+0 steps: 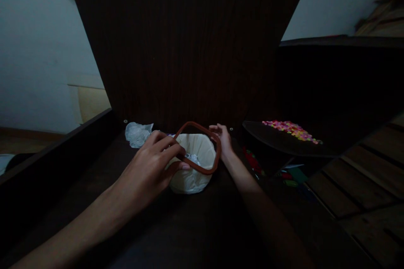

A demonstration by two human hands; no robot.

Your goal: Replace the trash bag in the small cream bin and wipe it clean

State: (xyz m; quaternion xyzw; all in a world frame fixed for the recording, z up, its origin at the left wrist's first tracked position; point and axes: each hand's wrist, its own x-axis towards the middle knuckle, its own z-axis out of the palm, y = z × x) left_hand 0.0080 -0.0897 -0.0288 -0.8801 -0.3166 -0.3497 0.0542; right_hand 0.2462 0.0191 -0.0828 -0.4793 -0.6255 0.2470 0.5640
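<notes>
A small cream container (192,176) stands on the dark desk surface (189,227), with crumpled clear plastic inside it. A reddish-brown ring (211,168) lies tilted over its mouth. My left hand (148,168) is closed, pinching the ring's near left side with the thumb against the container. My right hand (222,138) grips the ring's far right edge with curled fingers. The lighting is very dim.
A crumpled clear plastic bag (137,133) lies behind my left hand. A dark upright wooden panel (189,50) rises at the back. A dark tray with colourful small beads (290,129) sits at the right, coloured items (252,162) below it. Wooden slats (362,176) lie far right.
</notes>
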